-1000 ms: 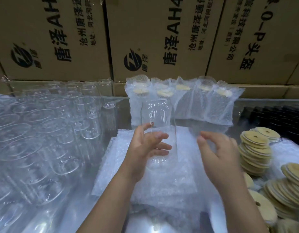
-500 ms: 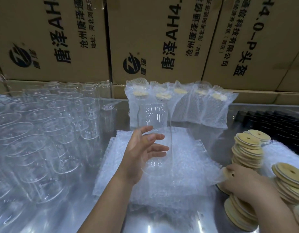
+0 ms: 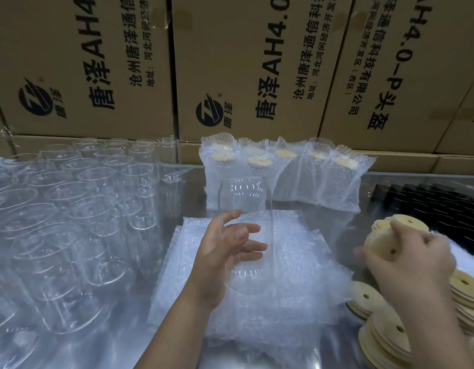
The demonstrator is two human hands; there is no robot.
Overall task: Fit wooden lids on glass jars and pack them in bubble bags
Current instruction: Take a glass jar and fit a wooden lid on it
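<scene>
Two hands show in our head view. Our left hand (image 3: 225,259), at centre frame, grips a clear glass jar (image 3: 245,206) with fingers curled round its lower half. The jar stands upright with no lid, raised over a stack of flat bubble bags (image 3: 305,265) on the shiny table (image 3: 140,328). Our right hand (image 3: 414,265), at the middle right, pinches a round wooden lid (image 3: 381,242) with a small hole in it. The lid is tilted and slightly blurred. Below and right of that hand lie stacks of lids (image 3: 467,286). Many empty jars (image 3: 70,209) crowd the left of the frame. At upper centre we see a row of bagged jars (image 3: 284,179), lids fitted, standing against printed cardboard boxes (image 3: 246,62). Dark objects (image 3: 430,203) sit at the right edge; we cannot tell what they are.
</scene>
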